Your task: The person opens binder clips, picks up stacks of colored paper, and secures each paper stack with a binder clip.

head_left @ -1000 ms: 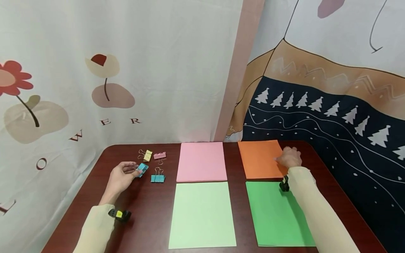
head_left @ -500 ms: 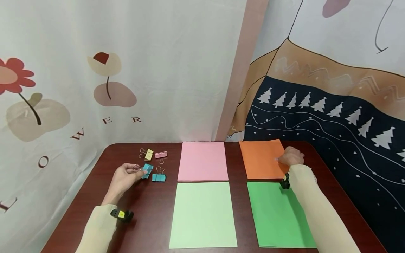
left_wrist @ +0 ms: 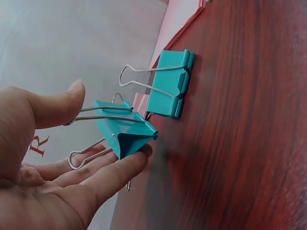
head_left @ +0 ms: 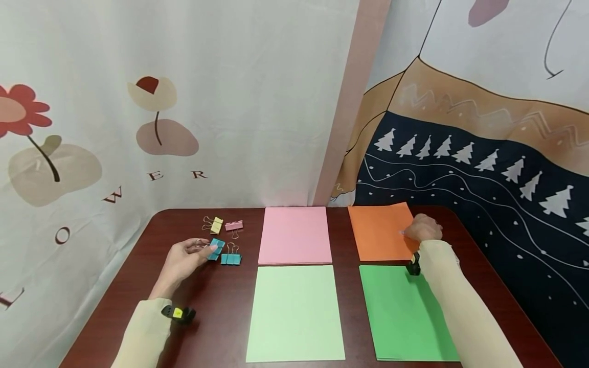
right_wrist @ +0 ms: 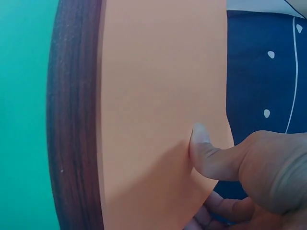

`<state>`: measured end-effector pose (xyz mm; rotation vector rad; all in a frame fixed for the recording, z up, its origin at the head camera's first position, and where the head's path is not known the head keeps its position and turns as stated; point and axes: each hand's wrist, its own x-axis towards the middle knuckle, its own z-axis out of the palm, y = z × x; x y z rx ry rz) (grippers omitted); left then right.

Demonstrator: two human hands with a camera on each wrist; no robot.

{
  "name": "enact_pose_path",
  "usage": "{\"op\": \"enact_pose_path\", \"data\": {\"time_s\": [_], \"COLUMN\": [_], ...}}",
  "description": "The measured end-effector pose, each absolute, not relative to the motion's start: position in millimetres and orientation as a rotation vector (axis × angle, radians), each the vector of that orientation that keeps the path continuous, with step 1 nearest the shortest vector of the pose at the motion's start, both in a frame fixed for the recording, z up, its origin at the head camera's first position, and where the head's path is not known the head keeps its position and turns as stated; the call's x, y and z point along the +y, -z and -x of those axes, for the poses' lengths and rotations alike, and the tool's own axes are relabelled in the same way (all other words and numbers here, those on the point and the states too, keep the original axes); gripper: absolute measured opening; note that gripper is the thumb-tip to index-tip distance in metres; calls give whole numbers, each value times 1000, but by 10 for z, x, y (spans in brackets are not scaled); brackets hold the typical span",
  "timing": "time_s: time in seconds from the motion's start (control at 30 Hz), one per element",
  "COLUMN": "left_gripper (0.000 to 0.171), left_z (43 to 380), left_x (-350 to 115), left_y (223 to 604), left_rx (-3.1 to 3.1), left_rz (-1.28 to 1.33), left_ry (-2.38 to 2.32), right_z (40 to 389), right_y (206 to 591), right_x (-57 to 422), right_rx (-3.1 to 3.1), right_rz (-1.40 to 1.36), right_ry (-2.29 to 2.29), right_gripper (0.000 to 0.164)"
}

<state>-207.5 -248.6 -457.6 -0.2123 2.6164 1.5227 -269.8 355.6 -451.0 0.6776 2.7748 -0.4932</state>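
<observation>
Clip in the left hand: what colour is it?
The clip is teal, seen best in the left wrist view.

A curtained, office-like corner: patterned fabric hangings (head_left: 248, 112), wood-grain table (head_left: 211, 322), coloured paper (head_left: 379, 232), binder clips (head_left: 231, 259).

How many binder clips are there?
4: one teal clip held in the left hand, another teal clip to its right, and a yellow clip and a pink clip farther back.
</observation>
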Motion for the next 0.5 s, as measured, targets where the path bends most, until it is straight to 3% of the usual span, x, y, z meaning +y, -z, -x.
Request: {"op": "enact_pose_path", "data": {"time_s": [0.27, 0.5], "left_gripper": [59, 55], "left_z": [2031, 2008], "left_x": [-2415, -2335], "left_y": [4585, 4583], "left_rx": [2682, 2728], "left_rz": [240, 245], "left_ry": [-1513, -1550], "right_z": [2706, 2650], "right_y": [4503, 4499], "right_x": [3569, 3649], "right_rx": [2734, 2713], "right_rz": [-689, -693], "right_ry": [533, 715], "right_gripper": [55, 73]}}
